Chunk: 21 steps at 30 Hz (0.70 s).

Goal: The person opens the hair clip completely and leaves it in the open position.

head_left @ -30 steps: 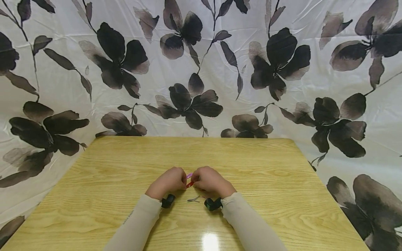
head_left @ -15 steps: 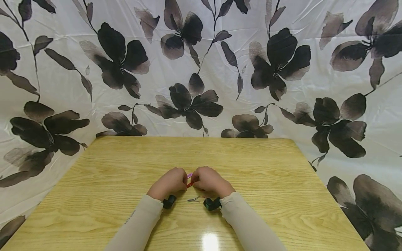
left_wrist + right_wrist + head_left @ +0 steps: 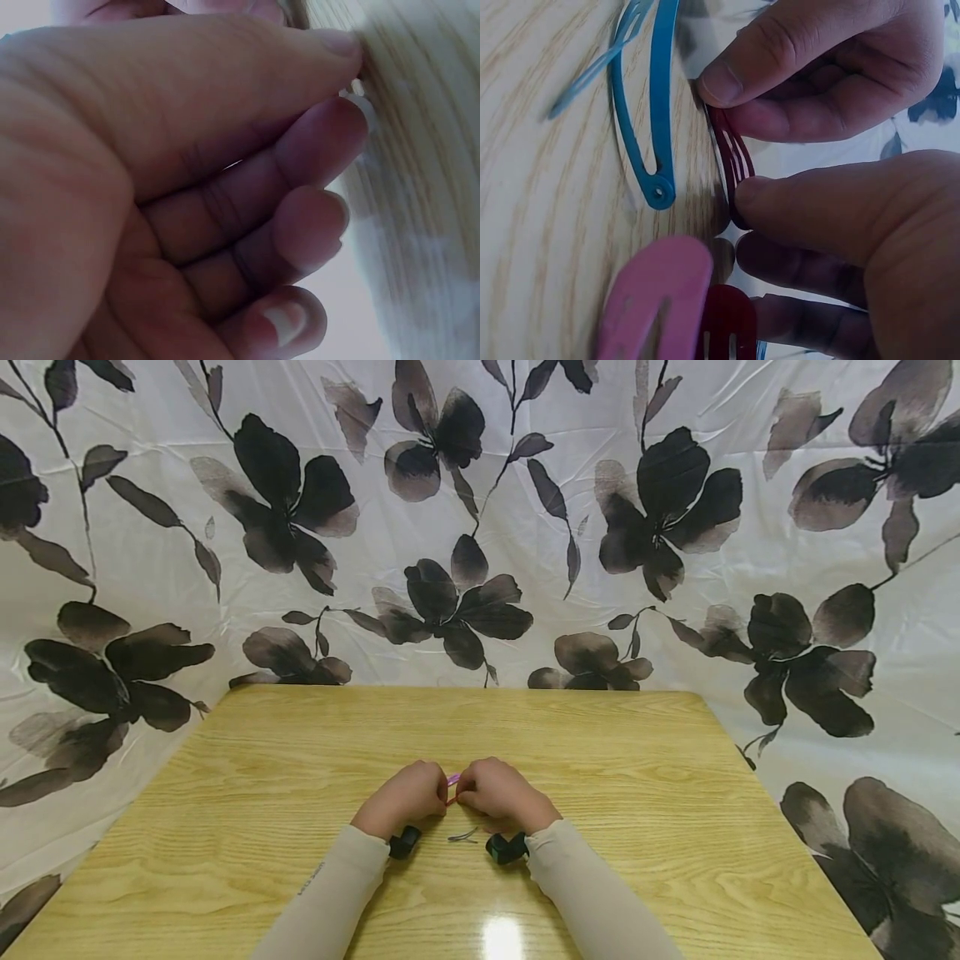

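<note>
Near the table's middle, my left hand [image 3: 405,795] and right hand [image 3: 504,793] face each other, both holding a red snap hair clip [image 3: 735,154]. In the right wrist view the left thumb and forefinger pinch its upper end; the right thumb and forefinger pinch its lower end. The left wrist view shows the left hand [image 3: 187,150] with thumb and forefinger together, the clip itself hidden. A pink snap clip [image 3: 656,292] and a second dark red clip [image 3: 730,319] lie beside the right hand's fingers; I cannot tell whether these touch them.
A blue snap clip [image 3: 661,97], its parts sprung apart, lies on the wood-grain table [image 3: 300,735] on the near side of the hands. Black wrist cameras [image 3: 506,849] sit under both wrists. Behind the table hangs a flowered cloth [image 3: 525,527].
The left hand has shifted slightly right. Between the hands, the red hair clip now shows as a thinner strip. The right hand and the blue clip have hardly moved.
</note>
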Each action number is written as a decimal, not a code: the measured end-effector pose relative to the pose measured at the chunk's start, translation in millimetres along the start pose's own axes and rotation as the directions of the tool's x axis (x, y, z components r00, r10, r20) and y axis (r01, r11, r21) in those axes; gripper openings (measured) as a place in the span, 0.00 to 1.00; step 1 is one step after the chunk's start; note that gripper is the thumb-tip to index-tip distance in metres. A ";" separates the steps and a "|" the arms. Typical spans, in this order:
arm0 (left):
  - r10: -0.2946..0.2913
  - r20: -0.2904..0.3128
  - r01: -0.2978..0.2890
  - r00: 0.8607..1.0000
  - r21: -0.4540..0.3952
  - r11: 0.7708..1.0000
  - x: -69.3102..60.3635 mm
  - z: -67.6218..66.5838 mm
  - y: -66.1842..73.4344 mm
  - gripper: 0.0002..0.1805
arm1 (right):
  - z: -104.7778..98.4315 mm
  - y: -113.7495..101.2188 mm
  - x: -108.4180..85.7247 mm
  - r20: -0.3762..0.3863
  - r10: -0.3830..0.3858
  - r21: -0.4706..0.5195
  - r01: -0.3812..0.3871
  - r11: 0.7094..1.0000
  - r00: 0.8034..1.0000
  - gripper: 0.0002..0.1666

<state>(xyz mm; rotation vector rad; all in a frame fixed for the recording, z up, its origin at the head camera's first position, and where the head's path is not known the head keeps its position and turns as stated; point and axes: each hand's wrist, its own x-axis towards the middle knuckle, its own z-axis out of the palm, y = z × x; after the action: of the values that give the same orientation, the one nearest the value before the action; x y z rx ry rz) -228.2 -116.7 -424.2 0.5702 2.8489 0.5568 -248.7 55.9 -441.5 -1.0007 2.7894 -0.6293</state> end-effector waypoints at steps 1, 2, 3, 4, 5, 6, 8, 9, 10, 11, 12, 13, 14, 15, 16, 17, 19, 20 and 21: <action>0.001 -0.001 -0.001 1.000 0.000 1.000 0.0 -0.2 -0.1 0.13 | -0.2 -0.2 -0.3 0.000 -0.001 -0.001 0.001 1.000 1.000 0.07; 0.001 -0.003 -0.001 1.000 0.002 1.000 -0.1 -0.3 -0.2 0.13 | -0.1 -0.1 -0.4 0.000 -0.002 -0.002 0.002 1.000 1.000 0.07; 0.000 -0.003 0.000 1.000 0.006 1.000 -0.1 -0.5 -0.4 0.13 | -0.3 -0.4 -0.7 0.001 0.001 -0.002 -0.001 1.000 1.000 0.07; -0.001 -0.005 0.001 1.000 0.008 1.000 -0.1 -0.7 -0.6 0.13 | -0.3 -0.4 -0.7 0.001 0.004 -0.001 -0.004 1.000 1.000 0.07; -0.004 -0.008 0.004 1.000 0.010 1.000 -0.1 -0.8 -0.8 0.13 | -0.4 -0.4 -0.9 0.001 0.007 0.001 -0.007 1.000 1.000 0.07; -0.006 -0.012 0.006 1.000 0.013 1.000 -0.1 -1.0 -0.9 0.13 | -0.4 -0.2 -0.8 0.001 0.011 0.003 -0.011 1.000 1.000 0.07; -0.011 -0.020 0.011 1.000 0.016 1.000 0.5 -1.3 -1.5 0.14 | -0.7 0.6 -0.3 -0.003 0.015 0.002 -0.015 1.000 1.000 0.08; -0.011 -0.024 0.012 1.000 0.018 1.000 0.7 -1.6 -1.6 0.14 | -0.9 1.0 -0.2 -0.007 0.014 0.001 -0.014 1.000 1.000 0.08; -0.012 -0.028 0.012 1.000 0.017 1.000 0.9 -1.7 -1.8 0.14 | -0.8 1.6 0.0 -0.011 0.011 0.001 -0.011 1.000 1.000 0.08; -0.012 -0.031 0.013 0.999 0.015 1.000 1.0 -1.9 -1.9 0.14 | -0.8 2.1 0.1 -0.015 0.010 0.001 -0.010 1.000 1.000 0.08; -0.010 -0.038 0.010 0.999 0.011 1.000 0.9 -1.7 -2.2 0.15 | -0.8 2.6 0.1 -0.019 0.009 0.001 -0.009 1.000 1.000 0.08; -0.011 -0.039 0.011 0.999 0.004 1.000 1.0 -1.6 -2.4 0.15 | -0.7 3.1 -0.1 -0.022 0.009 0.003 -0.009 1.000 1.000 0.08; -0.011 -0.040 0.011 0.999 -0.001 1.000 1.2 -1.3 -2.9 0.15 | -0.8 3.3 -0.3 -0.025 0.010 0.005 -0.010 1.000 1.000 0.08; -0.012 -0.042 0.012 0.999 -0.008 1.000 1.4 -1.0 -3.6 0.15 | -0.6 3.7 -0.7 -0.027 0.012 0.011 -0.012 1.000 1.000 0.08; -0.014 -0.043 0.014 0.999 -0.015 1.000 1.6 -0.7 -4.3 0.15 | -0.3 4.1 -1.1 -0.029 0.015 0.017 -0.015 1.000 0.999 0.08; -0.017 -0.044 0.016 0.999 -0.023 1.000 1.7 -0.3 -5.1 0.15 | 0.0 4.3 -1.6 -0.029 0.018 0.026 -0.017 1.000 0.999 0.08; -0.022 -0.043 0.021 0.999 -0.030 0.999 2.2 1.0 -7.1 0.15 | 1.1 5.0 -2.7 -0.033 0.019 0.044 -0.017 0.999 0.999 0.08; -0.022 -0.045 0.021 0.999 -0.032 0.999 2.4 1.8 -8.1 0.15 | 1.8 5.4 -3.1 -0.035 0.018 0.054 -0.016 0.998 0.999 0.08; -0.023 -0.046 0.021 0.999 -0.038 0.999 2.4 2.7 -8.9 0.14 | 2.7 5.9 -3.6 -0.040 0.016 0.066 -0.013 0.998 0.999 0.08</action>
<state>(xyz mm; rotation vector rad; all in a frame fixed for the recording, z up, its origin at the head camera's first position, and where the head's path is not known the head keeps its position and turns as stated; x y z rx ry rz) -232.7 -122.5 -430.4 0.5260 2.8780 0.6261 -248.7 61.4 -446.5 -0.9655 2.7878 -0.7431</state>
